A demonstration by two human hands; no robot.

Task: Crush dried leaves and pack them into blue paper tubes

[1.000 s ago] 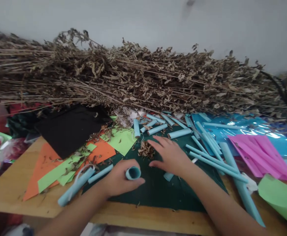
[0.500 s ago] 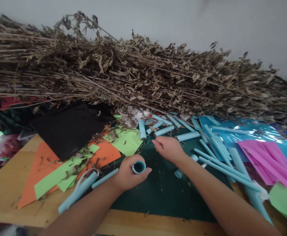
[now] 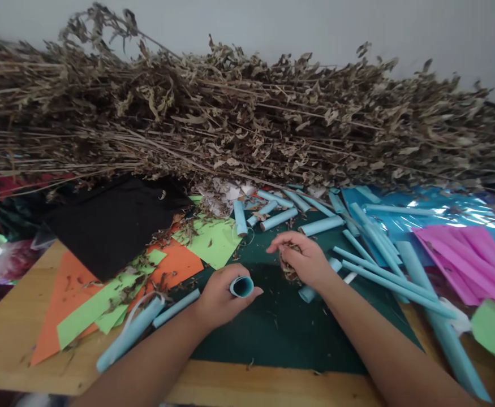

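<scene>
A light blue paper tube (image 3: 241, 286) is held upright in the closed left hand (image 3: 219, 297), its open end up and apparently empty, over the dark green mat (image 3: 281, 333). Just right of the tube, a clump of dried leaves (image 3: 288, 265) is clutched in the right hand (image 3: 304, 260).
</scene>
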